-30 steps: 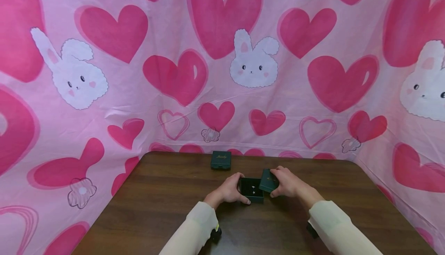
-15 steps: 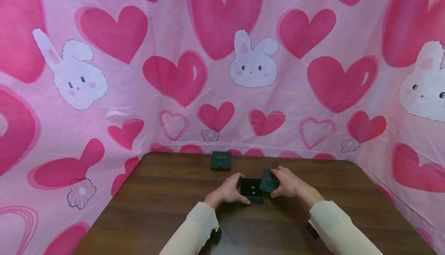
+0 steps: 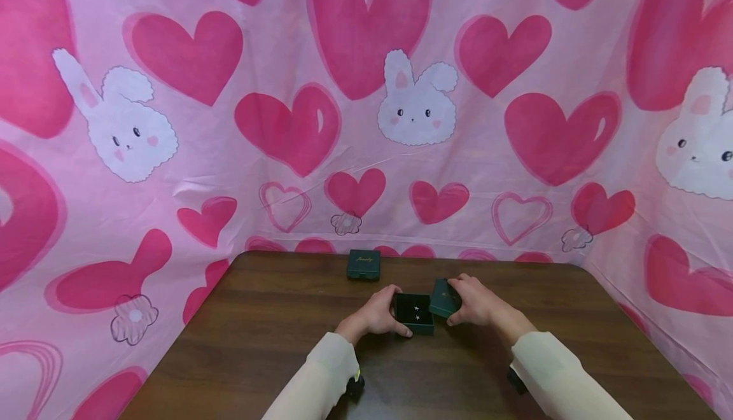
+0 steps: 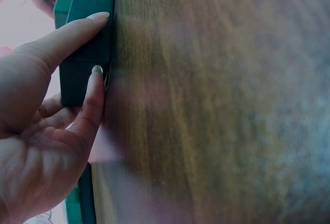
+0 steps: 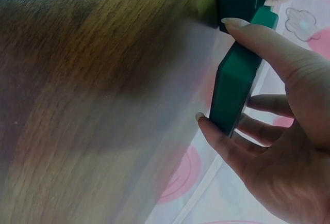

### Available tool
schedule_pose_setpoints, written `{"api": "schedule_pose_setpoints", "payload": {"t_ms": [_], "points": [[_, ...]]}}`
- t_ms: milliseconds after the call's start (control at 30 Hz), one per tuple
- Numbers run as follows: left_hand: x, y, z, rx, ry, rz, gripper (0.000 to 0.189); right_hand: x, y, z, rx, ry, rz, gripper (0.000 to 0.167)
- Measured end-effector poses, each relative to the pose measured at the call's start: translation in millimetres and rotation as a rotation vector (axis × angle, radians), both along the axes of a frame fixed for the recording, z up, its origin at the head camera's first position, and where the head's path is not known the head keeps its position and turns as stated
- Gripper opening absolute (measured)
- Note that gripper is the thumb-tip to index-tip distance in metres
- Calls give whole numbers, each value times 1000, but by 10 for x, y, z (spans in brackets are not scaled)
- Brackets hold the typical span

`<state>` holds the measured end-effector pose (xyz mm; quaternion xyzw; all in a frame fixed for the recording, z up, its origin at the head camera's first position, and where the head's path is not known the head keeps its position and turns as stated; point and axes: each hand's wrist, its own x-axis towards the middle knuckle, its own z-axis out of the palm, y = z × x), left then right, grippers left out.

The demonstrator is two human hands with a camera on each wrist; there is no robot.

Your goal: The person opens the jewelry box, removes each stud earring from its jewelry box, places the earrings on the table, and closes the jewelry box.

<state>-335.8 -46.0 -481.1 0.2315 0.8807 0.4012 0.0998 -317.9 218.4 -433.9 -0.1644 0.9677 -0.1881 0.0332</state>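
Note:
My left hand [image 3: 378, 312] grips the left side of a dark green jewelry box base [image 3: 422, 329], thumb at the front and fingers behind. Two small silver star-shaped earrings [image 3: 417, 313] show on the box's black lining. To the right, my right hand [image 3: 474, 300] holds the box's green lid [image 3: 443, 299], which is tilted beside the base's right edge. In the left wrist view, the thumb presses along the wall of the box base [image 4: 87, 74]. From the right wrist, the lid [image 5: 232, 90] appears between thumb and fingers, clear of the table.
A second green jewelry box [image 3: 363, 265] with gold lettering stands closed near the back of the brown wooden table [image 3: 275, 318]. Pink cloth [image 3: 366, 153] with hearts and rabbits hangs behind the table and along both sides.
The lid in my right hand has shifted slightly right, away from the box base. My left hand keeps its hold on the base.

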Motion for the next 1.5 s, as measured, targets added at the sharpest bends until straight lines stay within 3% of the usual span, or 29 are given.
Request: {"api": "schedule_pose_setpoints", "payload": {"t_ms": [800, 1500], "points": [[-3, 6, 4, 15, 15, -14, 72, -3, 135, -9, -7, -21, -23, 86], [6, -2, 2, 11, -3, -9, 71, -34, 287, -44, 13, 12, -21, 88]]}}
